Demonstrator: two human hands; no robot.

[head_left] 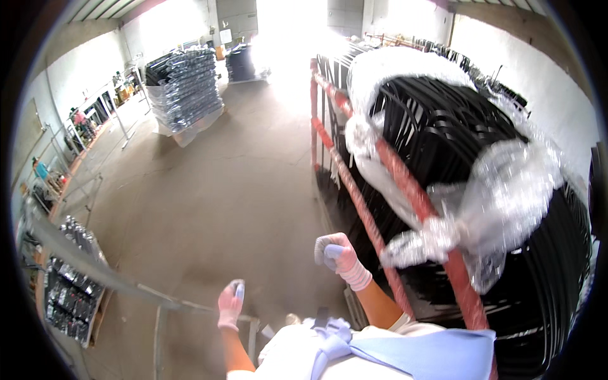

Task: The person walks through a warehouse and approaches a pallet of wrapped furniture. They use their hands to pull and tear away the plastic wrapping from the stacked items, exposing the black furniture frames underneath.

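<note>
My left hand point(230, 305), in a pinkish-white knit glove with grey-blue fingertips, hangs low in front of me with its fingers curled in. It holds nothing that I can see, and a pale metal rail is nearest to it. My right hand point(338, 254) wears a similar glove with a striped cuff and is closed in a fist, with nothing showing in it. It is held just left of a red metal rack point(405, 178), apart from it. The rack holds black curved frames point(437, 114), partly covered by bunched clear plastic wrap point(506, 196).
A tall plastic-wrapped stack point(183, 88) stands on the floor point(209, 171) ahead to the left, with a darker stack point(240, 63) beyond. A grey metal railing point(126, 282) curves along the near left, beside a loaded pallet point(69, 291). People are by the left wall.
</note>
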